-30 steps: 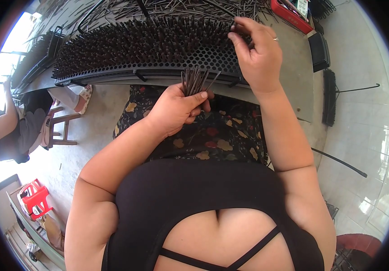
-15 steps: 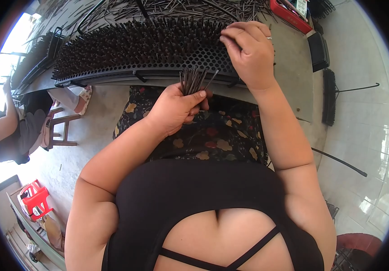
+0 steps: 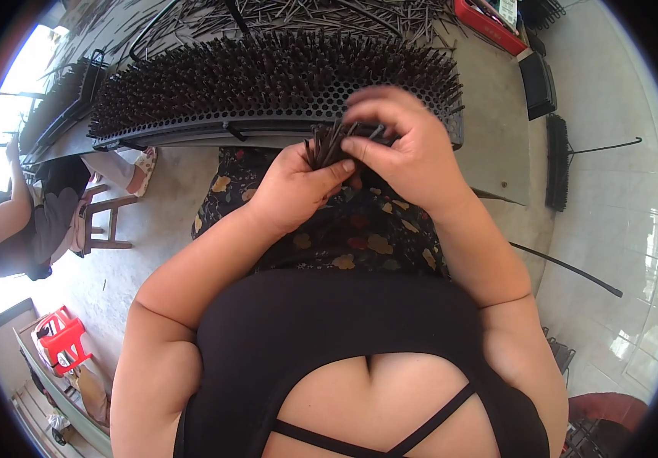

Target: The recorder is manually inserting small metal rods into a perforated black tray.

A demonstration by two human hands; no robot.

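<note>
At eleven o'clock from the view's centre, the left hand (image 3: 291, 188) is wrapped round the lower part of a bundle of dark rods (image 3: 329, 146) at twelve; they look light, stiff and slim, probably best taken singly by their free upper ends. At one o'clock, the right hand (image 3: 404, 145) arches over those ends, fingers curled and blurred, so whether it grips a rod I cannot tell.

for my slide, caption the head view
Left hand holds dark rods, right hand at their tips, beside a rod-studded perforated rack.
</note>
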